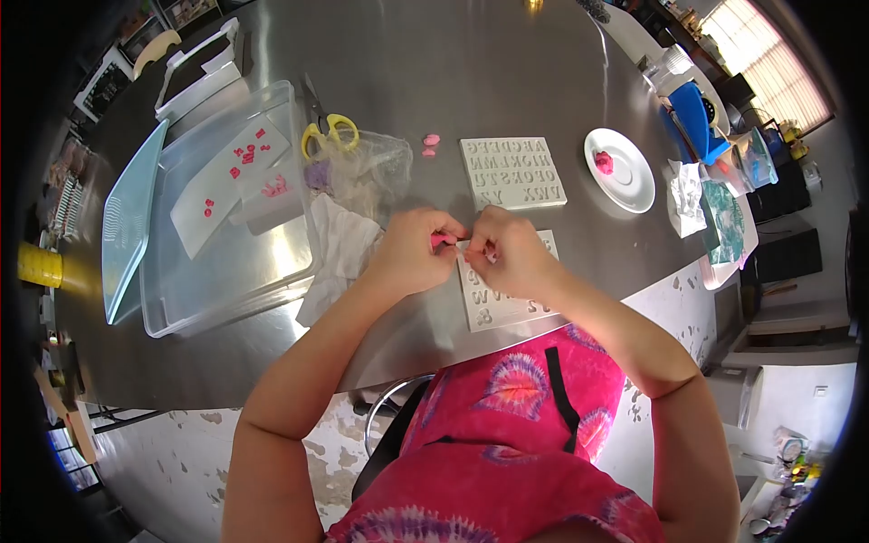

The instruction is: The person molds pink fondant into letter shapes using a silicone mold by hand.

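My left hand point(418, 251) is closed around a small lump of pink dough point(441, 240), held above the left edge of the near letter mold. Close beside it, my right hand point(511, 252) is closed in a pinch, its fingertips almost meeting those of the left. A thin dark thing shows between the two hands, too small to name. Under my right hand lies the near pale letter mold point(493, 314), partly covered by the hand and wrist. Just beyond sits a second letter mold point(514, 172) with rows of letter hollows.
Two pink pieces point(431, 140) lie on the steel table point(407, 72). A white plate point(634, 176) holds a pink lump point(604, 162). To the left are yellow-handled scissors point(330, 131), a plastic bag point(376, 167), a white cloth point(339, 249) and a clear tub point(163, 303) with pink letters on paper.
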### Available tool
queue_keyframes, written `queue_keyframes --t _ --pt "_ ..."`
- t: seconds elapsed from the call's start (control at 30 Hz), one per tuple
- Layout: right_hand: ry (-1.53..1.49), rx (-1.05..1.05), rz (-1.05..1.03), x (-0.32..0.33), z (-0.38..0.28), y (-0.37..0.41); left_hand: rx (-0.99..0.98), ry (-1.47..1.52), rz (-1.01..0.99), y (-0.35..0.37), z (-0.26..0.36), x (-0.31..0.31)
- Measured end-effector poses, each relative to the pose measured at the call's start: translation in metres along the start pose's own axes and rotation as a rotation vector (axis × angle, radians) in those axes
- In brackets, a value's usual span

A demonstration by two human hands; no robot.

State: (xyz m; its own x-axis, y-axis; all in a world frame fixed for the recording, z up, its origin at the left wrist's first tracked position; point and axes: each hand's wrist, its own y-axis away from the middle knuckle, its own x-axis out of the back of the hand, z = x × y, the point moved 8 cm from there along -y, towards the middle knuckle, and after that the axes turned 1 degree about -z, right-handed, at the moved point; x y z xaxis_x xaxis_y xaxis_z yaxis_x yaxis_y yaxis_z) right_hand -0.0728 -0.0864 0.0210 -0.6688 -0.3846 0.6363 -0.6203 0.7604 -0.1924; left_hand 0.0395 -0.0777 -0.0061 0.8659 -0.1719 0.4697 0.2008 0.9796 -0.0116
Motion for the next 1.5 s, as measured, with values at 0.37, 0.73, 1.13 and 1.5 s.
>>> queue_keyframes --t 0.37,0.73,1.13,1.5 --pt "-0.083 -0.09 -0.056 0.001 0.011 -0.003 -0.003 0.079 0.019 0.002 -0.002 0.0" --pt "-0.095 -0.123 -0.064 -0.004 0.015 0.002 -0.039 0.068 0.027 0.003 -0.004 -0.002" --pt "-0.054 -0.094 -0.136 -0.003 0.008 0.002 -0.072 -0.029 0.039 0.002 0.001 0.001" --pt "0.1 0.118 -0.034 -0.002 -0.004 0.008 -0.111 -0.031 0.068 0.001 0.003 -0.001"
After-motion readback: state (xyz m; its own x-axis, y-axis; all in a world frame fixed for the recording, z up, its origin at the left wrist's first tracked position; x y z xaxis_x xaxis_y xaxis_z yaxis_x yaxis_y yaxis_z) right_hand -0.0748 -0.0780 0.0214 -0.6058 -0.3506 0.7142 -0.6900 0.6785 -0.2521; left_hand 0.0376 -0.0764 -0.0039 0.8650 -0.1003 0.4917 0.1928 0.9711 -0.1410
